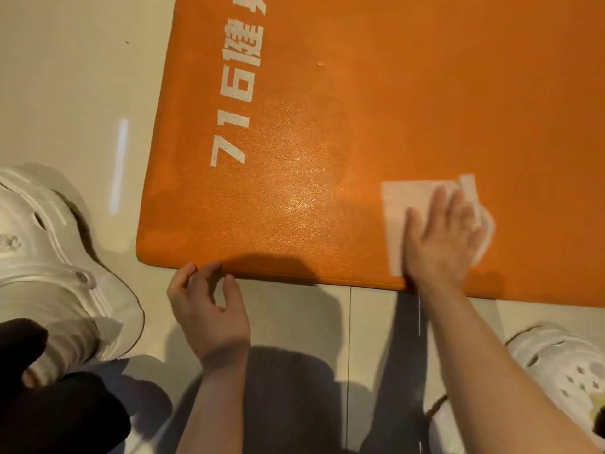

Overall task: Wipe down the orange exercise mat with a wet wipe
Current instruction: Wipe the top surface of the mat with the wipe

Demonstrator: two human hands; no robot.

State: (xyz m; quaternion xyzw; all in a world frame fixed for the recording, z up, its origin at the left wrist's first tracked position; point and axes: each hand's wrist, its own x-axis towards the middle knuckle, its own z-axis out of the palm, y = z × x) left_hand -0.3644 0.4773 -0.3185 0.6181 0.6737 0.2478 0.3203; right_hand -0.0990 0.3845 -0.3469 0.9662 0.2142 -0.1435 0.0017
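Note:
The orange exercise mat (409,93) lies flat on a pale tiled floor and fills the upper right of the view, with white printed lettering near its left edge. A white wet wipe (397,208) is spread on the mat near its front edge. My right hand (442,237) presses flat on the wipe with straight fingers. My left hand (206,306) hovers just in front of the mat's front edge, fingers loosely curled and holding nothing; its fingertips are at the edge. A damp sheen shows on the mat left of the wipe.
My feet in white clogs stand on the floor: one at the left (49,257), one at the lower right (563,375). Dark trouser fabric (59,404) fills the lower left corner. Pale floor tiles (82,77) stretch to the left of the mat.

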